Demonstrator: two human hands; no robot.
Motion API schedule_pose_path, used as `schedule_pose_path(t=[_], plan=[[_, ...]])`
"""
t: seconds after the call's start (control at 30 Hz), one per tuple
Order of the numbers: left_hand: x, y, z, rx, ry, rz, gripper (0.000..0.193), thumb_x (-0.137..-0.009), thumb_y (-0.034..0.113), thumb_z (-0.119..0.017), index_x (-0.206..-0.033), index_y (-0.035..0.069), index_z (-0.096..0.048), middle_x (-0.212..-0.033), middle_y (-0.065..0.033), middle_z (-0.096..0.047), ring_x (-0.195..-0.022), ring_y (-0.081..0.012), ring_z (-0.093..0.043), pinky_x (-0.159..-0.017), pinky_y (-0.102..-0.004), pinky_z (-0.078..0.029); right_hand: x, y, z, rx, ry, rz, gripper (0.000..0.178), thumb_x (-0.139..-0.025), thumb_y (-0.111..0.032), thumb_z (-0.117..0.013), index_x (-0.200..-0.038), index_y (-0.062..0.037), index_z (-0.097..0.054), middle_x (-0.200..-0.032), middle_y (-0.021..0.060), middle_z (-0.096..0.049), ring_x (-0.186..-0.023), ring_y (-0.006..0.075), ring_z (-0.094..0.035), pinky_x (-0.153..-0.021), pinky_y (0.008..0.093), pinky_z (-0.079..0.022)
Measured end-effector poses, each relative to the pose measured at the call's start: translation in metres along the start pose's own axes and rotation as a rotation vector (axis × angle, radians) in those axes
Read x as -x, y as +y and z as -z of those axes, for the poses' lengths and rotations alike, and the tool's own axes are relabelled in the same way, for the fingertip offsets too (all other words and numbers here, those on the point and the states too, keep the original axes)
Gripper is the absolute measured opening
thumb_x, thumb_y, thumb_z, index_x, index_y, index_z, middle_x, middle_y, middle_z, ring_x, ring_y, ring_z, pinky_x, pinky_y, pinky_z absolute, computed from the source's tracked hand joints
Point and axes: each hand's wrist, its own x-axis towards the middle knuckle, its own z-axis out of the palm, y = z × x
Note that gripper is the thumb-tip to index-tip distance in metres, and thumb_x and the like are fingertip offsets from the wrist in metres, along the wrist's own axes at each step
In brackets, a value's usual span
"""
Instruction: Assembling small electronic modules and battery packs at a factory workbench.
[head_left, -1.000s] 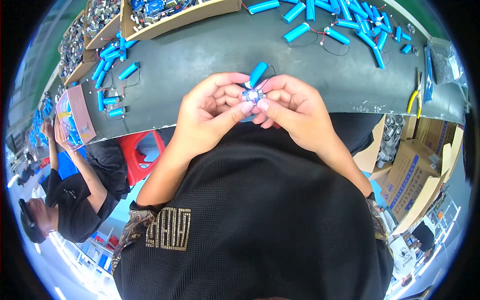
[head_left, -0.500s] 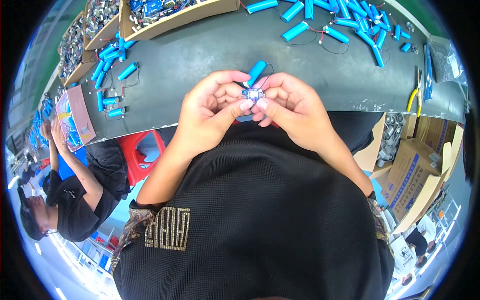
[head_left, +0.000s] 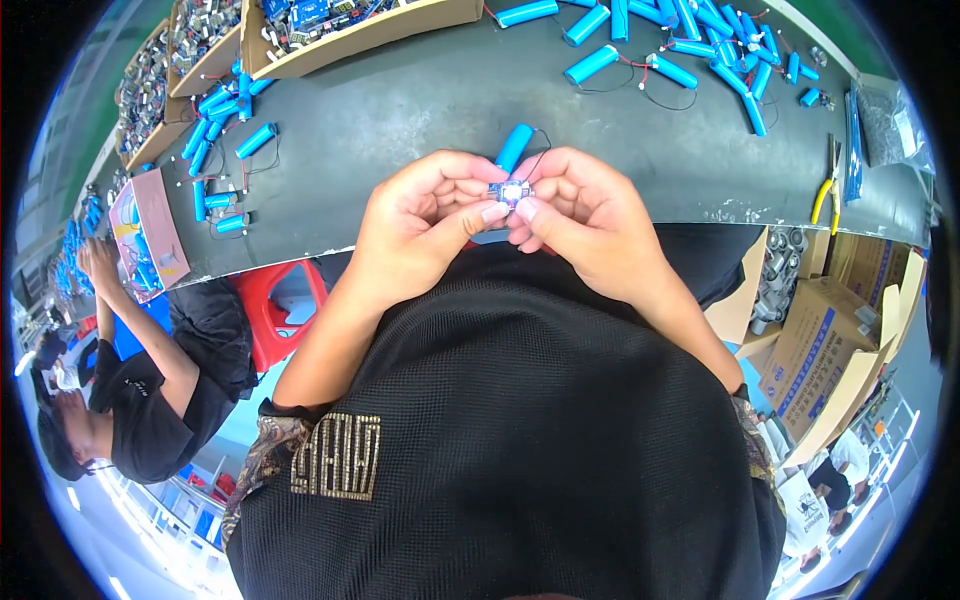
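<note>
The small blue rectangular circuit board with a bright pale middle (head_left: 512, 193) sits between the two hands, raised in front of the person's body. Its long axis runs roughly from side to side, one end toward each hand, so neither is clearly nearer. The left hand (head_left: 417, 228) is nearly closed, thumb and curled fingers pinching the board's left end; the right hand (head_left: 588, 220) is closed alike on its right end.

The shiny blue plastic-wrapped cylinder (head_left: 515, 148) lies just beyond the board, its long axis slanting from the board up and slightly rightward. Its near end is closest to the left index fingertip; whether they touch, I cannot tell. A thin black wire (head_left: 547, 143) arcs from it toward the right hand.

Counted: one board and one cylinder at the hands. On the dark grey tabletop (head_left: 420, 112), two loose cylinders (head_left: 592, 65) lie apart in front of the far-right heap, which overlaps too much to count; at the left, four more (head_left: 257, 141) lie clear of a smaller heap. There are three brown cardboard boxes of small electronic parts (head_left: 362, 42), one pinkish open box of cylinders (head_left: 170, 238) and one pair of yellow-handled cutters (head_left: 826, 202).
</note>
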Motion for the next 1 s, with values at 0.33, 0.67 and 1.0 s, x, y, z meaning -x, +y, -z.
schedule_pose_path(t=[0.33,0.67,1.0], plan=[[-0.001,0.001,-0.001,0.007,0.003,0.005,0.032,-0.092,-0.005,-0.065,-0.123,-0.003,-0.055,-0.107,-0.0113,-0.070,-0.099,-0.0148,-0.068,-0.089,-0.0277,-0.055,0.001,-0.001,-0.002,-0.005,0.021,0.000,0.019,-0.098,-0.002,-0.057,-0.117,0.0012,-0.054,-0.097,0.0073,-0.066,-0.082,0.0117,-0.066,-0.071,0.0240,-0.055],[-0.002,0.004,-0.002,0.053,0.054,0.034,0.021,-0.095,0.003,-0.066,-0.114,-0.002,-0.060,-0.101,-0.0091,-0.070,-0.089,-0.0128,-0.068,-0.078,-0.0258,-0.056,0.008,-0.005,-0.005,0.312,0.060,0.150,0.026,-0.091,0.000,-0.064,-0.117,0.0025,-0.059,-0.093,0.0072,-0.070,-0.080,0.0119,-0.068,-0.071,0.0246,-0.055],[-0.004,0.012,0.006,0.020,0.061,0.136,0.016,-0.095,0.008,-0.067,-0.107,-0.001,-0.064,-0.093,-0.0075,-0.070,-0.078,-0.0116,-0.067,-0.071,-0.0251,-0.056,0.002,-0.019,0.005,0.677,0.029,0.297,0.025,-0.085,0.001,-0.070,-0.110,0.0003,-0.066,-0.080,0.0064,-0.070,-0.067,0.0083,-0.066,-0.060,0.0246,-0.053]])
